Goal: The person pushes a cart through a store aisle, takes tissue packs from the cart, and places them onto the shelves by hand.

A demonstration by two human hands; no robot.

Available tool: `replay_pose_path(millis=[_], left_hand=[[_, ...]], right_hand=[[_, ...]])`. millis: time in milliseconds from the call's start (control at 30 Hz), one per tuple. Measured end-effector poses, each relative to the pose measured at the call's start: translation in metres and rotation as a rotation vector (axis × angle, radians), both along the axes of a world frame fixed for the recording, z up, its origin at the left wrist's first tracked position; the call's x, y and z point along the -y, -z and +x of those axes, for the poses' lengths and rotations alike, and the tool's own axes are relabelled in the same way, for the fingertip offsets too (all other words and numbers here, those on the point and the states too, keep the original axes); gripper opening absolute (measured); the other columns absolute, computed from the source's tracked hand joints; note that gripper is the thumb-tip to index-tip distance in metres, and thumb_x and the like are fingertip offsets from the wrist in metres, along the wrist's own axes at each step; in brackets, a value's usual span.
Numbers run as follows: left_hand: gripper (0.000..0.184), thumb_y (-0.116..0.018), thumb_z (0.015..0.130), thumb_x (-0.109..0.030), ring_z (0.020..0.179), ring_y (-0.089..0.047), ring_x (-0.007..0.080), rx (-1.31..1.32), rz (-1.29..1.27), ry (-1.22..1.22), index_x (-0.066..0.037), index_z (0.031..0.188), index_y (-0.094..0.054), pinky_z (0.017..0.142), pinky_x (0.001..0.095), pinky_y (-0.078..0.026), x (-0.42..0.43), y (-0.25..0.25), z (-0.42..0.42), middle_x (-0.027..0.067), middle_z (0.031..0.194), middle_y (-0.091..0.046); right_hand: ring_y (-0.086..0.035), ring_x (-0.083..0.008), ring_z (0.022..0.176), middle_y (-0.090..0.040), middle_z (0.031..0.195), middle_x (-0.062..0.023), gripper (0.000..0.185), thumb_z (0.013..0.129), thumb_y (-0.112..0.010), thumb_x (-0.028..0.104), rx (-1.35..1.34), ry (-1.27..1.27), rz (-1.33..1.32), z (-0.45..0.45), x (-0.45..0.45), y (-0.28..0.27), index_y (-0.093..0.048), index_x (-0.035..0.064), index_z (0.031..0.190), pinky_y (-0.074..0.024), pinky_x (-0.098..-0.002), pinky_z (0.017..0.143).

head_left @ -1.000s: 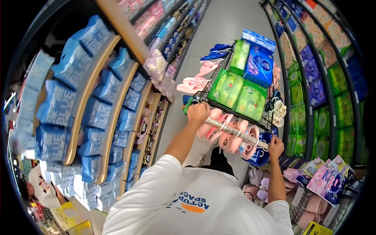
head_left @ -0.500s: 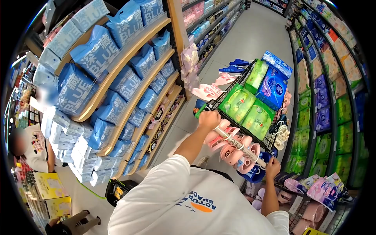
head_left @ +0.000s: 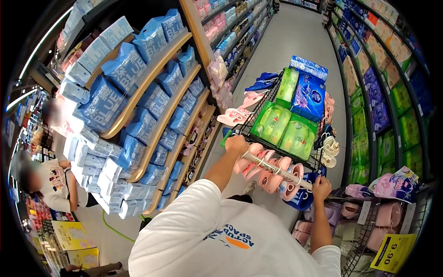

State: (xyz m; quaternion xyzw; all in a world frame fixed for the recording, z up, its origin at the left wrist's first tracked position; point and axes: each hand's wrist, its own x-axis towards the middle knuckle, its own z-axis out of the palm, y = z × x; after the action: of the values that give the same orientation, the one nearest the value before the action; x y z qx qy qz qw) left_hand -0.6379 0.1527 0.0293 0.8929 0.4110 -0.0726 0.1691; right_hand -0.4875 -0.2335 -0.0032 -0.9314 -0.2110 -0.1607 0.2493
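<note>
In the head view a black wire cart [head_left: 251, 119] stands in front of me. My left hand [head_left: 236, 144] is closed around its near left corner, by a green end piece. My right hand [head_left: 321, 188] is closed at the near right corner. Between them runs a pale bar [head_left: 272, 169] with several pink slippers [head_left: 269, 181] hung on it. Green tissue packs [head_left: 295, 138] and a blue pack [head_left: 308, 98] fill the cart. More slippers hang along its sides, among them a cream pair [head_left: 330, 148] and a dark blue pair [head_left: 264, 82].
Curved shelves [head_left: 152, 92] with blue tissue packs rise on the left. A tall shelf [head_left: 374, 115] of green, purple and orange packs lines the right. A wire bin [head_left: 369, 226] of slippers stands near right. Another person [head_left: 53, 184] is at left. The aisle floor [head_left: 288, 34] runs ahead.
The cart and both hands have shifted slightly left in view. The left shelves, the wire bin and its yellow price sign show more fully. Both hands keep their hold.
</note>
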Motion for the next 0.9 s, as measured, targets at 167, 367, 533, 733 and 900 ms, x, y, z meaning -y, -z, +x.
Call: replay_pose_path(millis=[167,367,533,733,900], left_hand=[[0.040,-0.061,0.076,-0.040,0.093,-0.068,0.0290,-0.036,-0.048,-0.020,-0.006,0.094,-0.072,0.080,0.0384,-0.053,0.022,-0.002,-0.034,0.0154,0.100,-0.069],[0.031,-0.063,0.074,-0.032,0.089,-0.068,0.0254,-0.023,-0.052,-0.054,-0.007,0.090,-0.073,0.076,0.0355,-0.053,0.052,-0.005,-0.073,0.0125,0.095,-0.071],[0.027,-0.057,0.077,-0.028,0.084,-0.069,0.0274,0.066,0.017,-0.061,-0.007,0.083,-0.073,0.072,0.0371,-0.053,0.072,0.003,-0.105,0.0133,0.088,-0.071],[0.032,-0.052,0.081,-0.029,0.077,-0.067,0.0309,0.213,0.060,-0.109,-0.006,0.076,-0.072,0.071,0.0418,-0.053,0.099,0.007,-0.138,0.0148,0.081,-0.070],[0.033,-0.051,0.081,-0.031,0.076,-0.067,0.0313,0.238,0.078,-0.108,-0.006,0.074,-0.071,0.071,0.0432,-0.053,0.117,0.006,-0.160,0.0150,0.079,-0.069]], right_hand=[[-0.053,-0.0358,0.062,-0.054,0.061,-0.0151,0.033,0.088,-0.056,0.021,0.104,-0.039,0.023,-0.025,0.020,0.010,-0.055,0.0029,0.060,-0.0400,-0.0467,0.062],[-0.051,-0.0350,0.060,-0.053,0.061,-0.0136,0.036,0.091,-0.055,0.023,0.096,-0.047,0.057,-0.055,0.044,0.015,-0.054,0.0024,0.061,-0.0398,-0.0454,0.061],[-0.052,-0.0342,0.062,-0.054,0.062,-0.0132,0.035,0.090,-0.056,0.024,0.025,-0.042,0.019,-0.080,0.063,0.015,-0.057,0.0028,0.063,-0.0408,-0.0447,0.062],[-0.053,-0.0363,0.065,-0.056,0.066,-0.0151,0.034,0.090,-0.055,0.025,0.063,-0.038,0.039,-0.101,0.082,0.021,-0.058,0.0017,0.065,-0.0411,-0.0454,0.064],[-0.053,-0.0369,0.065,-0.055,0.067,-0.0160,0.036,0.092,-0.053,0.024,0.094,-0.027,0.053,-0.121,0.094,0.020,-0.058,0.0002,0.066,-0.0415,-0.0452,0.064]])
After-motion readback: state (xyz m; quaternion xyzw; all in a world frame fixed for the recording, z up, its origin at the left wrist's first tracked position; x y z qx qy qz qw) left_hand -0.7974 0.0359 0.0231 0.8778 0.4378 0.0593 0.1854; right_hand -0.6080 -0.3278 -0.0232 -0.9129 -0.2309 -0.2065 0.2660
